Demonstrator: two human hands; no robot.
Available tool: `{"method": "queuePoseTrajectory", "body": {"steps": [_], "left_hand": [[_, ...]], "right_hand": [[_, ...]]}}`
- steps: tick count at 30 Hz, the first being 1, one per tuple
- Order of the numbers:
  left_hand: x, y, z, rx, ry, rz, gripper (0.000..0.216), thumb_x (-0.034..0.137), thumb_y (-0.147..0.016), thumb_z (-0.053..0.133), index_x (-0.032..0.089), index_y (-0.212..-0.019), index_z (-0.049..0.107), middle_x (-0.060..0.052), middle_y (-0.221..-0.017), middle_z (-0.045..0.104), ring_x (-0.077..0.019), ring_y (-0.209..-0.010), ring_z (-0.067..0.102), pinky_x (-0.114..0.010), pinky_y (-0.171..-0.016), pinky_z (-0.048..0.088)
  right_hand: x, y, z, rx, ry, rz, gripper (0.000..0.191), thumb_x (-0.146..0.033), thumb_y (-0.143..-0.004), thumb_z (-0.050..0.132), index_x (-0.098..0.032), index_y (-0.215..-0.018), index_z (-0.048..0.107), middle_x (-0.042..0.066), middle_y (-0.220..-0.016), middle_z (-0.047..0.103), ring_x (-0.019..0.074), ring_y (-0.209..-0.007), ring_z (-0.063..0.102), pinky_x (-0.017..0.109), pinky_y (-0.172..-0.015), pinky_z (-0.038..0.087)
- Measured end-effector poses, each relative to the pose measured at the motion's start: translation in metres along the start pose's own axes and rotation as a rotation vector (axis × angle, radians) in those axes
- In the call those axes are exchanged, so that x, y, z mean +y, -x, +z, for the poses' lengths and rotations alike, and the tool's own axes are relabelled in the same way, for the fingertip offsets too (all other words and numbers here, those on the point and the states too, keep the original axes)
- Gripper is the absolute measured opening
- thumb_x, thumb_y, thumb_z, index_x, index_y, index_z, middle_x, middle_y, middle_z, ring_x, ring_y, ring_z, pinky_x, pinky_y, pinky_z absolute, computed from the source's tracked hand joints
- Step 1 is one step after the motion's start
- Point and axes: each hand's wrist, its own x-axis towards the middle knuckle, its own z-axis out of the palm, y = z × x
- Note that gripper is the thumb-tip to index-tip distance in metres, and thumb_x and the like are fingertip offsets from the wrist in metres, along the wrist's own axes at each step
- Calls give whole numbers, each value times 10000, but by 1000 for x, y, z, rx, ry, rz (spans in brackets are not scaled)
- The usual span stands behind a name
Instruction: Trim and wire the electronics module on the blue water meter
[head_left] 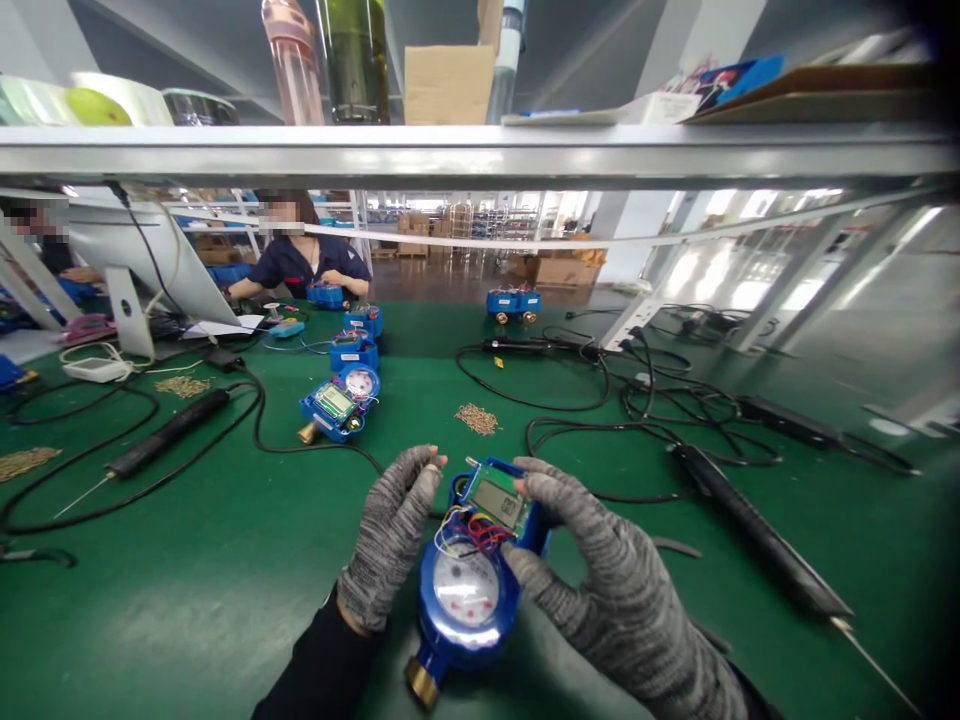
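Observation:
A blue water meter (466, 590) with a round dial, a brass fitting and a green circuit board with a display (498, 497) lies on the green table right before me. Red and blue wires show between board and dial. My right hand (600, 570), in a grey knit glove, grips the meter's right side at the board. My left hand (390, 535), gloved the same, rests at the meter's left side with fingertips pinched together near the board's top corner.
A small pile of brass screws (477, 418) lies beyond the meter. More blue meters (340, 400) line up toward a seated person (304, 262) across the table. Electric screwdrivers (757, 535) (169, 432) with black cables lie right and left. A metal shelf (480, 150) spans overhead.

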Motion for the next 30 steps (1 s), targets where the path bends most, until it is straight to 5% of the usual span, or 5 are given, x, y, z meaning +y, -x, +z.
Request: {"method": "queuePoseTrajectory", "body": {"steps": [7,12,15,21,30], "left_hand": [[32,-30,4,-628,145,-149,462,465,-843,799,130,-1158,764,-138,-1241,701,-318,-1171,656,-442,-1102,491],[24,-36,23,-321,223,-42,423,371,-814,825,92,-1121,747,-130,-1081,736,-250,-1000,694,-331,-918,563],[16,-30,31,-186,201,7,345,349,-842,806,86,-1054,732,-114,-1020,736,-201,-917,686,-281,-847,568],[19,-19,37,-177,121,64,303,354,-883,771,102,-1034,694,-99,-1031,714,-187,-924,659,-282,-872,567],[19,-16,35,-272,200,-111,438,450,-929,706,87,-1165,641,-49,-775,638,-105,-624,544,-217,-637,517]], "right_hand": [[33,-27,21,21,-303,-159,394,-118,-1020,540,-283,-1377,525,53,-1477,467,274,-1333,463,374,-1115,420],[60,-22,39,271,-393,173,238,-263,-1041,621,-238,-1276,593,75,-1256,603,310,-1127,592,439,-980,480],[56,-17,41,191,-452,296,120,-335,-1039,647,-220,-1029,680,36,-976,668,285,-879,644,378,-776,504],[33,-21,41,69,-596,424,190,-391,-898,719,-206,-903,758,41,-930,701,304,-862,639,381,-782,466],[37,-26,17,-156,-900,468,313,-438,-964,656,-183,-791,598,14,-761,606,214,-683,558,263,-602,440]]}}
